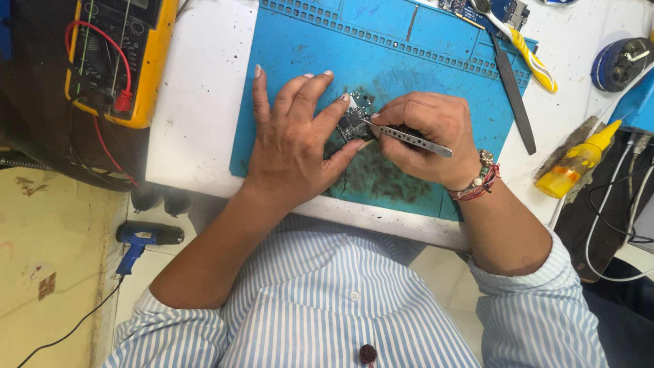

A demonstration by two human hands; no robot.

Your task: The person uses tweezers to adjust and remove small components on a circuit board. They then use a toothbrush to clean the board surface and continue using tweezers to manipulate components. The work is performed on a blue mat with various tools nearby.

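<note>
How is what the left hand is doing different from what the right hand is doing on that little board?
The left hand lies spread and flat on the blue mat, its fingertips pinning the small circuit board; the right hand is curled, gripping metal tweezers aimed at the board. The left hand holds no tool. The right wrist wears a beaded bracelet; the left is bare. Both meet at the board.

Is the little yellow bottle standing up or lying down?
Lying down. The yellow bottle rests on its side at the right of the white table, its pointed nozzle aimed up and to the right.
</note>
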